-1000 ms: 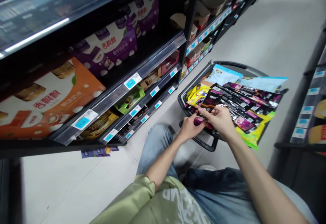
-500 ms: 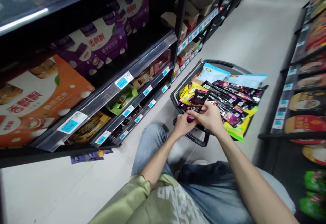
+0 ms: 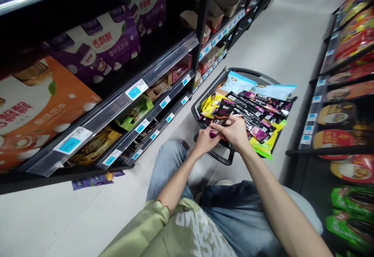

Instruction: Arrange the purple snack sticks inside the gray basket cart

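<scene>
Both my hands meet over the near end of a black shopping basket [image 3: 209,90] on the shop floor. My left hand [image 3: 204,141] is closed on the lower end of a stack of dark snack packets [image 3: 222,113]. My right hand [image 3: 235,131] grips the same stack from the right, fingers curled round it. More long black-and-purple packets [image 3: 258,107] lie fanned across the basket, over yellow packets [image 3: 212,104] and pale blue bags [image 3: 238,82].
Black shelving runs along the left with orange boxes [image 3: 35,105], purple boxes [image 3: 108,50] and blue price tags [image 3: 136,90]. Another rack with red and green packs [image 3: 347,132] stands at the right. A purple packet [image 3: 96,180] lies on the floor under the left shelf. My knees are below.
The view has shifted rightward, so shelves and basket sit further left. My hands have lifted the packet stack slightly, its top packet now standing more upright.
</scene>
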### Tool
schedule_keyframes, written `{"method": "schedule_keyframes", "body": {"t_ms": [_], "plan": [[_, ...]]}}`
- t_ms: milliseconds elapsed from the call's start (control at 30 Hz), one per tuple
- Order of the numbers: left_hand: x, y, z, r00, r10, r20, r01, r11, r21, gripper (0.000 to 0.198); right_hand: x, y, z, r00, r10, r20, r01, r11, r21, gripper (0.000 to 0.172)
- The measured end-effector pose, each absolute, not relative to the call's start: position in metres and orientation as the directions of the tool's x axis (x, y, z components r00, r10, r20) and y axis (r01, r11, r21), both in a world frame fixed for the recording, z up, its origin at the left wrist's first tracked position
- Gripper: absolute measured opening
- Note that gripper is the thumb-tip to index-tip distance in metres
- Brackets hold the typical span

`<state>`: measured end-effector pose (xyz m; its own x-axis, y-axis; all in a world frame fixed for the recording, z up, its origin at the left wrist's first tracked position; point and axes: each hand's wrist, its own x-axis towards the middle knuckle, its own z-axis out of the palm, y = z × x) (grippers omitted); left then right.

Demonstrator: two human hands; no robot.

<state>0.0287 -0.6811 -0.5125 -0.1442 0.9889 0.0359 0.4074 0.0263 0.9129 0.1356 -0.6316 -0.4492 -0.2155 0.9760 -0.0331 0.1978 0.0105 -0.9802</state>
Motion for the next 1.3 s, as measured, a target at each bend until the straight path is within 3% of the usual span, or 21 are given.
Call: {"method": "schedule_keyframes", "body": {"t_ms": [200, 700, 967, 1133, 1300], "plan": [[0.029, -0.683, -0.506, -0.157, 0.987, 0.043, 0.365, 0.018, 0.931, 0.012, 0.133, -0.635, -0.442, -0.095, 0.991, -0.095, 0.028, -0.093, -0.995, 0.049], [0.029, -0.685, -0.509, -0.146, 0.987, 0.062, 0.323, -0.012, 0.946, 0.012, 0.136, -0.631, -0.441, 0.027, 0.994, -0.106, 0.157, -0.109, -0.982, 0.050], [0.029, -0.685, -0.508, -0.146, 0.988, 0.056, 0.333, -0.005, 0.943, 0.012, 0.141, -0.630, -0.439, 0.018, 0.993, -0.119, 0.145, -0.120, -0.982, 0.049], [0.029, -0.685, -0.507, -0.153, 0.988, 0.030, 0.337, 0.023, 0.941, 0.013, 0.140, -0.629, -0.436, -0.062, 0.993, -0.104, 0.118, -0.097, -0.988, 0.047], [0.029, -0.684, -0.508, -0.176, 0.984, 0.041, 0.324, 0.018, 0.946, 0.014, 0.138, -0.630, -0.443, -0.311, 0.946, -0.093, 0.089, -0.069, -0.994, 0.034]]}}
